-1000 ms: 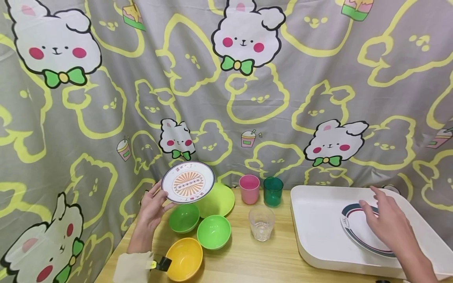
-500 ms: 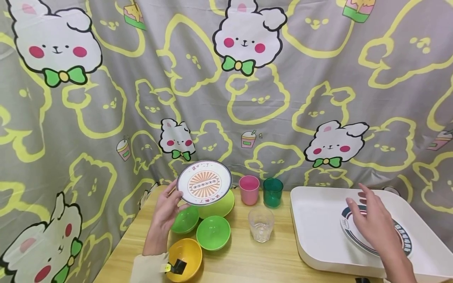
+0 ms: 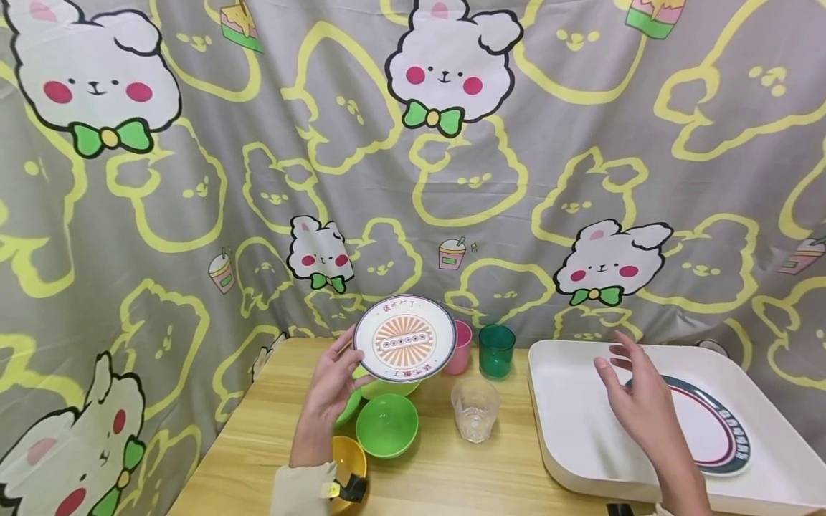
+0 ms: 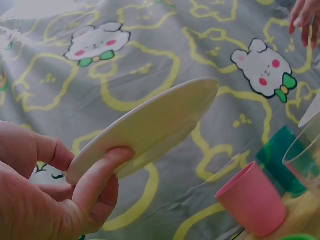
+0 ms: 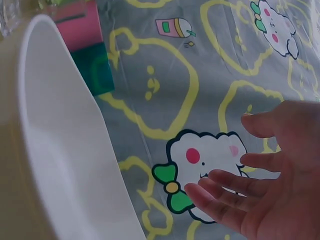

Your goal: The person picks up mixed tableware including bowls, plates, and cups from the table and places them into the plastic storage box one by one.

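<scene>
My left hand [image 3: 332, 380] pinches the left rim of a white plate [image 3: 405, 337] with an orange sunburst pattern and a dark blue edge. The plate is held tilted above the table, in front of the bowls and partly over the pink cup [image 3: 459, 350]. In the left wrist view the thumb and fingers grip its rim [image 4: 150, 127] from both sides. My right hand [image 3: 645, 401] hovers over the white tray [image 3: 571, 430], fingers loosely spread and holding nothing. Beneath it in the tray lies a second plate [image 3: 703, 423] with a teal and red rim, partly hidden by that hand.
Under the held plate stand a green bowl [image 3: 387, 424], a yellow-green plate [image 3: 390, 389], another green bowl mostly hidden, and a yellow-orange bowl [image 3: 342, 451] behind the left sleeve. A clear glass [image 3: 475, 412] and a teal cup [image 3: 496, 351] stand left of the tray. A patterned curtain [image 3: 413, 179] hangs behind.
My left hand has carried the sunburst plate rightward, from beside the bowls to in front of the pink cup. My right hand has shifted left over the tray, uncovering more of the teal-rimmed plate.
</scene>
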Action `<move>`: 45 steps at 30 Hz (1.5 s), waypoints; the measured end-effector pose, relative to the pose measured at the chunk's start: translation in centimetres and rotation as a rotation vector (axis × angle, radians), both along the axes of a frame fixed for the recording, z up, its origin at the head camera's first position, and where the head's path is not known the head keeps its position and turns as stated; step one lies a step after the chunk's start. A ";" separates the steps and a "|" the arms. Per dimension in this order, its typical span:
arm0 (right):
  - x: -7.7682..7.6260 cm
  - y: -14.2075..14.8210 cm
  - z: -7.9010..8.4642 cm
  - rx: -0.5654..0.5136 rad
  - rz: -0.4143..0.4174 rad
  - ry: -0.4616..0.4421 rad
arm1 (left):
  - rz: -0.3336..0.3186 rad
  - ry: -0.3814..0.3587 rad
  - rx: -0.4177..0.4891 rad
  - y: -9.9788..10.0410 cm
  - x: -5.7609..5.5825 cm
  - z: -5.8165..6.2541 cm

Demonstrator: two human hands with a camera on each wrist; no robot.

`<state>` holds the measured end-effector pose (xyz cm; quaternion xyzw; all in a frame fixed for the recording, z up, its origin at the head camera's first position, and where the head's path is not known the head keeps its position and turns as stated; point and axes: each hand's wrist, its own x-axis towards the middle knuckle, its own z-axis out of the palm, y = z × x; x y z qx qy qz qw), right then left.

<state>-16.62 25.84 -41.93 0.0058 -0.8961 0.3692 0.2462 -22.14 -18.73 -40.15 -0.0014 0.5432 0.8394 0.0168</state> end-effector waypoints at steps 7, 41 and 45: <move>-0.2 -1.8 0.4 -0.061 0.036 0.024 | -0.046 0.013 -0.023 1.8 -0.3 0.0; -1.9 -8.7 -2.2 -0.406 0.309 -0.126 | -0.278 0.036 -0.060 6.8 0.1 -2.2; -1.9 -8.8 -2.2 -0.368 0.277 -0.145 | -0.296 0.042 -0.076 7.6 0.1 -2.5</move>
